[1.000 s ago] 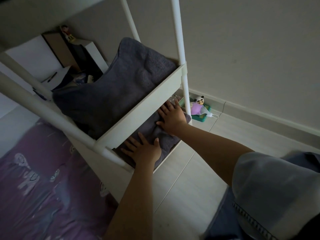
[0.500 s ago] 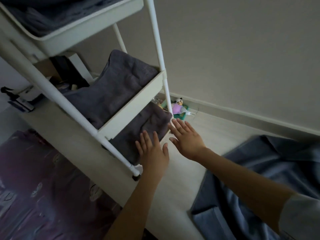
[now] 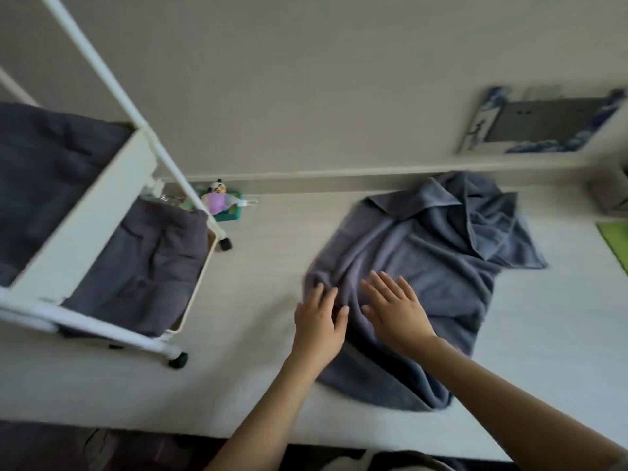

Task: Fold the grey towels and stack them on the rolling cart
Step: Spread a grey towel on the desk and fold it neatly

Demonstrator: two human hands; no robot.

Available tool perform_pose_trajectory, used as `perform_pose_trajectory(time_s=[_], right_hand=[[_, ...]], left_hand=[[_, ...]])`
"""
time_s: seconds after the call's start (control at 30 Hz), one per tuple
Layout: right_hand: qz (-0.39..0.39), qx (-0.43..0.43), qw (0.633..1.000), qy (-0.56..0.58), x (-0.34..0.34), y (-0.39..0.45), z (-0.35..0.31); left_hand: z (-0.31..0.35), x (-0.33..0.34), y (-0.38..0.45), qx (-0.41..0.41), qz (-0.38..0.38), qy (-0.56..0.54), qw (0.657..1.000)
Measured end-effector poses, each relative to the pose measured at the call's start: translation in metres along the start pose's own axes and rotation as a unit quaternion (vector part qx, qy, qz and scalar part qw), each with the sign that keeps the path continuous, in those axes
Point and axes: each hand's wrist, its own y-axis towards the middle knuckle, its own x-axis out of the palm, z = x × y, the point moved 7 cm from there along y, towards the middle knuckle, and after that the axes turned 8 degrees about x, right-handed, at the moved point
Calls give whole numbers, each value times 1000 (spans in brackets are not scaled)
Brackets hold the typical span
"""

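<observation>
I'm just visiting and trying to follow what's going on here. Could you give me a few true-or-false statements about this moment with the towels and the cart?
1. A crumpled grey towel lies spread on the floor. True.
2. Both hands are pressing the towel on the cart's lower shelf. False: the left hand and right hand are over the near part of the floor towel, fingers straight.
3. The rolling cart already holds grey towels on two shelves. True.
4. The cart's shelves are black. False: they are white.
5. A small panda toy sits by the wall behind the cart. True.
</observation>
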Motion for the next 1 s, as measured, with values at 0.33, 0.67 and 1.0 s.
perform_pose_trajectory(time_s=[0.33, 0.67, 1.0], right_hand=[[-73, 31, 992, 103, 46, -74, 84], [-38, 192, 981, 18, 39, -136, 147], [-34, 204, 959, 194, 39, -125, 154]], left_hand=[[-7, 63, -37, 42, -216, -19, 975], [5, 57, -66, -22, -190, 215, 958], [24, 92, -91, -195, -246, 40, 949]])
